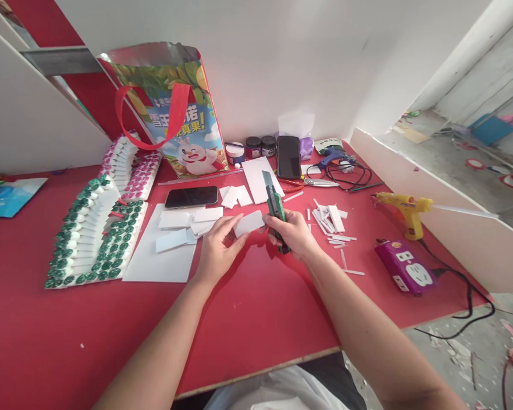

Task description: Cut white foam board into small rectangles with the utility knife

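Between my two hands is a small white foam board piece (248,224), raised a little over the red table. My left hand (220,246) pinches its left end between thumb and fingers. My right hand (294,232) is wrapped round a green utility knife (276,212), its blade out and pointing up and away from me; the right fingertips also touch the board's right end. Left of my hands, several cut white rectangles (175,218) lie on a larger white sheet (154,267). A few more white pieces (236,196) lie just beyond.
White strips (331,219) lie scattered to the right, near a yellow glue gun (406,208) and a purple power strip (404,267). Phones (191,196), scissors (320,182), jars (253,147) and a printed bag (166,114) stand behind. Green-and-white decorated panels (98,239) are at left.
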Motion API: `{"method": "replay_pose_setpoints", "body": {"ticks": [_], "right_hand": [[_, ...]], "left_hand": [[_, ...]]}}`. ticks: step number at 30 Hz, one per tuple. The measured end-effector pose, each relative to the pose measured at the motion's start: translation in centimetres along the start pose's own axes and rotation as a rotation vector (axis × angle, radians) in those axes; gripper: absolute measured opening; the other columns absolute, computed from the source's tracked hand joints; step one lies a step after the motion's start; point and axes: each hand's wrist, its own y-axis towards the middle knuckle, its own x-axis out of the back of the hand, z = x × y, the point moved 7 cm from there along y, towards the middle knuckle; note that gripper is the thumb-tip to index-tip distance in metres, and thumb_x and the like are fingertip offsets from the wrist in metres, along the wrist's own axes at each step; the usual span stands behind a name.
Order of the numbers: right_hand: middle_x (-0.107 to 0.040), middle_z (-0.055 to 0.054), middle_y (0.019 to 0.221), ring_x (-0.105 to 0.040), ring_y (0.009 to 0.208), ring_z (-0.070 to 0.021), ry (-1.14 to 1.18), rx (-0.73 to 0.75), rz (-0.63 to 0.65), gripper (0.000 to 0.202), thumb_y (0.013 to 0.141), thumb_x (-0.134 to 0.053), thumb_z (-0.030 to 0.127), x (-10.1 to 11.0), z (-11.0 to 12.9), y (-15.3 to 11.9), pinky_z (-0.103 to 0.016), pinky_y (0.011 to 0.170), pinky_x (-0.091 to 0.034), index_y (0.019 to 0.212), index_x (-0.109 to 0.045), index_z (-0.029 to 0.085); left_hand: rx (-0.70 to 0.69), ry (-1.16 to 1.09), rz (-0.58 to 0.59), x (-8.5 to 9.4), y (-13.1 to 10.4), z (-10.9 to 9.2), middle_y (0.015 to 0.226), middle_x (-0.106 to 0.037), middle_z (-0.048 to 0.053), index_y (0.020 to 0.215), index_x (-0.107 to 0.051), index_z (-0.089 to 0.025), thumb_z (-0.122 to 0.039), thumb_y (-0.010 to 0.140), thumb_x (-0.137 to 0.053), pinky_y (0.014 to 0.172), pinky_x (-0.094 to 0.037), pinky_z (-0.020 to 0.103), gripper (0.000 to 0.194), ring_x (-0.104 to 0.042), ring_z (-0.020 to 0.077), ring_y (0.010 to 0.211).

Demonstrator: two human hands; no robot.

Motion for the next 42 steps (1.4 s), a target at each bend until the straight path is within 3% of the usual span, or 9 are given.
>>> {"method": "replay_pose_setpoints", "body": {"ticks": [7, 10, 15, 19, 26, 31, 34, 37, 42], "right_hand": [[-0.055, 0.002, 0.045, -0.041, 0.039, -0.0086, -0.055, -0.051, 0.049, 0.029, 0.070, -0.078, 0.041, -0.3, 0.0, -0.1, -0.022, 0.037, -0.028, 0.070, -0.064, 0.016], [-0.052, 0.004, 0.044, -0.039, 0.039, -0.0073, -0.077, -0.039, 0.066, 0.035, 0.063, -0.085, 0.042, -0.3, -0.1, 0.1, -0.022, 0.039, -0.026, 0.070, -0.065, 0.015], [-0.050, 0.006, 0.046, -0.038, 0.041, -0.0064, 0.008, -0.050, 0.065, 0.040, 0.058, -0.089, 0.042, 0.1, -0.2, 0.4, -0.022, 0.040, -0.025, 0.070, -0.061, 0.017], [-0.049, 0.007, 0.047, -0.037, 0.041, -0.0061, 0.013, -0.032, 0.073, 0.040, 0.059, -0.089, 0.041, 0.2, 0.1, 0.2, -0.022, 0.040, -0.025, 0.072, -0.060, 0.017], [-0.051, 0.005, 0.045, -0.041, 0.040, -0.0081, -0.120, 0.072, 0.060, 0.034, 0.067, -0.085, 0.043, -0.4, 0.9, -0.3, -0.023, 0.040, -0.027, 0.070, -0.062, 0.017], [-0.049, 0.006, 0.044, -0.039, 0.040, -0.0074, -0.152, 0.085, 0.072, 0.033, 0.071, -0.082, 0.043, -0.5, 1.0, -0.5, -0.023, 0.040, -0.028, 0.071, -0.064, 0.017], [-0.050, 0.005, 0.045, -0.041, 0.041, -0.0078, -0.164, 0.085, 0.065, 0.031, 0.072, -0.081, 0.043, -0.4, 0.8, -0.5, -0.022, 0.041, -0.029, 0.072, -0.065, 0.016], [-0.050, 0.005, 0.044, -0.041, 0.040, -0.0078, -0.136, 0.056, 0.045, 0.030, 0.072, -0.079, 0.041, -0.3, 0.3, -0.2, -0.022, 0.040, -0.028, 0.070, -0.064, 0.016], [-0.050, 0.005, 0.045, -0.038, 0.038, -0.0060, -0.015, -0.047, -0.021, 0.029, 0.063, -0.082, 0.033, 0.0, -0.3, 0.1, -0.022, 0.038, -0.026, 0.063, -0.058, 0.017]], "left_hand": [[-0.059, 0.036, -0.001, 0.5, 0.4, -0.3, 0.110, -0.067, 0.009, 0.123, -0.071, -0.027, -0.033, 0.088, -0.068, 0.097, -0.050, 0.036, 0.036, -0.063, 0.0256, 0.108], [0.011, -0.052, -0.016, 0.7, 0.3, -0.3, 0.113, -0.067, 0.009, 0.120, -0.073, -0.027, -0.035, 0.084, -0.074, 0.096, -0.050, 0.036, 0.037, -0.063, 0.0260, 0.106], [0.305, -0.475, 0.075, -0.3, -0.3, 0.7, 0.084, -0.069, 0.004, 0.129, -0.068, -0.022, -0.043, 0.086, -0.073, 0.076, -0.052, 0.032, 0.048, -0.065, 0.0191, 0.078], [0.394, -0.749, 0.081, -0.8, -0.2, 1.3, 0.074, -0.068, 0.003, 0.119, -0.074, -0.020, -0.045, 0.087, -0.071, 0.060, -0.046, 0.029, 0.041, -0.062, 0.0164, 0.067], [0.479, -0.862, 0.014, -1.3, -0.1, 2.0, 0.089, -0.074, 0.007, 0.114, -0.077, -0.023, -0.039, 0.080, -0.080, 0.054, -0.044, 0.026, 0.038, -0.067, 0.0173, 0.071], [0.496, -0.863, -0.019, -1.3, 0.0, 2.3, 0.080, -0.073, 0.004, 0.107, -0.079, -0.021, -0.036, 0.075, -0.084, 0.055, -0.045, 0.025, 0.036, -0.066, 0.0153, 0.066], [0.465, -0.805, 0.002, -1.2, -0.1, 2.5, 0.083, -0.073, 0.005, 0.110, -0.078, -0.021, -0.039, 0.079, -0.080, 0.055, -0.046, 0.025, 0.036, -0.066, 0.0160, 0.068], [0.386, -0.571, 0.040, -0.7, -0.2, 2.6, 0.088, -0.073, 0.005, 0.120, -0.074, -0.024, -0.041, 0.091, -0.068, 0.060, -0.050, 0.027, 0.035, -0.066, 0.0165, 0.072], [-0.076, 0.026, 0.018, 0.2, 0.0, -0.3, 0.120, -0.067, 0.008, 0.125, -0.070, -0.025, -0.036, 0.096, -0.063, 0.094, -0.053, 0.037, 0.032, -0.064, 0.0228, 0.109]]}}
